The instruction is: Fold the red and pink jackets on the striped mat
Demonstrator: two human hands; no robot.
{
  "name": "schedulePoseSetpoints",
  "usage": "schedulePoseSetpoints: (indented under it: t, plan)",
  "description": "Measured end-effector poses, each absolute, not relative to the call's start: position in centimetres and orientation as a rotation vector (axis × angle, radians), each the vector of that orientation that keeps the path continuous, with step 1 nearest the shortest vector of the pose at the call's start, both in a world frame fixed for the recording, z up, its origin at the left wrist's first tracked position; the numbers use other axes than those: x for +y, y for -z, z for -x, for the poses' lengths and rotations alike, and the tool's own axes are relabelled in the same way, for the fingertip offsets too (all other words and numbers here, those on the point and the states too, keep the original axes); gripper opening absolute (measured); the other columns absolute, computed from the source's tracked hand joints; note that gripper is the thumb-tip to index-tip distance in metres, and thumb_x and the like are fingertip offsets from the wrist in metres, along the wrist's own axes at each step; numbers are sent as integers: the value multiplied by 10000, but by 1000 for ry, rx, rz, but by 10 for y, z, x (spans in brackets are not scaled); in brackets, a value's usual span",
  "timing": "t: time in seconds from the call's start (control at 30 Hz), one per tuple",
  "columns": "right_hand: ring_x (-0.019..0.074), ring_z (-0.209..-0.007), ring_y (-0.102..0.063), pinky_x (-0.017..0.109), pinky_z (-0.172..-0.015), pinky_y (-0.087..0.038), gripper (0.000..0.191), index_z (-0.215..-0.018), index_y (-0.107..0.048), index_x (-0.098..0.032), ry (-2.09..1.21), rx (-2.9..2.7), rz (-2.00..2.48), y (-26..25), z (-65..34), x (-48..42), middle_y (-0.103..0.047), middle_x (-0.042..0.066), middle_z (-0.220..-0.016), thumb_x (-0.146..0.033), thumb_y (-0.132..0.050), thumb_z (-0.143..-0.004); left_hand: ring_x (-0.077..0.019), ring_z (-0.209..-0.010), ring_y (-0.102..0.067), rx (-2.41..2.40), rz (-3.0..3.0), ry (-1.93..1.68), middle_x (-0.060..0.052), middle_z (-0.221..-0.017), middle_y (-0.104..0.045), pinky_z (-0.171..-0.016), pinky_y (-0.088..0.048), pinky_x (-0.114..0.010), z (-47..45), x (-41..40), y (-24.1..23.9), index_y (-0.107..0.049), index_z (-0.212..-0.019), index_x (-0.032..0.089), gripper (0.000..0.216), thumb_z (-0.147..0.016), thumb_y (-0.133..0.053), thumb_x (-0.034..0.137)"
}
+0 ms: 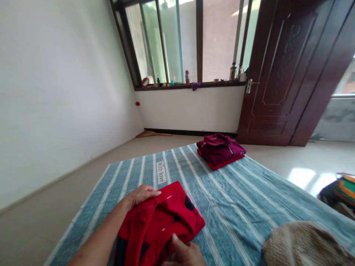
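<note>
Folding of a bright red knit garment with dark navy panels [163, 221] on a blue-green striped woven bedcover [235, 195], seen from the head camera. The garment lies bunched and partly doubled over at the near left of the bedcover, just in front of the person. The left hand [142, 195] rests on its far left edge, fingers curled over the cloth and thumb along the seam, pinning or pinching the fabric. The right hand [184, 253] sits at the near edge of the garment, thumb raised against the red cloth; its fingers are cut off by the frame, so whether it grips the cloth cannot be told. At the far side of the bedcover, well apart from the hands, lies a stack of folded maroon and red garments [220, 150]. A beige knitted item [302, 245] lies at the near right corner. A white label reading "With love" [161, 172] is sewn on the bedcover just beyond the red garment. Judged from the layout, the step in hand is an intermediate fold: the cloth is gathered but not yet squared. The next move appears to call for flattening the creased layers and aligning the edges before a final fold
</note>
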State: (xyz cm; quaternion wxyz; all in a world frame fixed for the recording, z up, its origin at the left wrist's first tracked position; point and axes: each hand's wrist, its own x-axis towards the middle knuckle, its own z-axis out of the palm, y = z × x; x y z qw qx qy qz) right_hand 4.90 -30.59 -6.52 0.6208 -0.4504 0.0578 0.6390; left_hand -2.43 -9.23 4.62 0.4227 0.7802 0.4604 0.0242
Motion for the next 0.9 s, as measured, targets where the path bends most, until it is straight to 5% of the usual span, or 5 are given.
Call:
schedulePoseSetpoints:
  t: [0.23, 0.5, 0.67, 0.9]
  plan:
    - [173, -403, -557, 288, -386, -444, 537, -843, -508, -225, -1417, 137, 980, 53, -45, -291, -539, -24, -563, -644, -751, -612, -156, -529, -460, 1187, -1980, -109, 32, -484, -539, -513, -311, -230, 21, -93, -51, -583, -556, 182, 531, -499, -715, 693]
    - [192, -523, -628, 316, -489, -519, 361, -887, -529, -173, -1368, -98, 1081, 7, -73, -301, -642, 30, -665, -353, -681, -613, -194, -482, -551, 1254, -1716, -225, -25, -509, -618, -466, -394, -262, 31, -111, -67, -589, -556, 185, 463, -474, -805, 586]
    - [157, -451, -578, 260, -416, -468, 285, -907, -551, -177, -1404, -294, 1231, -21, -124, -316, -598, -16, -589, -306, -590, -656, -289, -646, -690, 1146, -1319, -243, -78, -664, -722, -611, -545, -345, 39, -146, -79, -673, -706, 162, 466, -499, -843, 543]
    - [116, -315, -425, 204, -323, -328, 135, -576, -495, -184, -1538, -472, 1331, -18, -195, -333, -446, -26, -415, -250, -534, -687, -317, -852, -720, 1014, -997, -269, -109, -853, -763, -861, -548, -371, 32, -213, -54, -710, -793, 169, 444, -531, -859, 495]
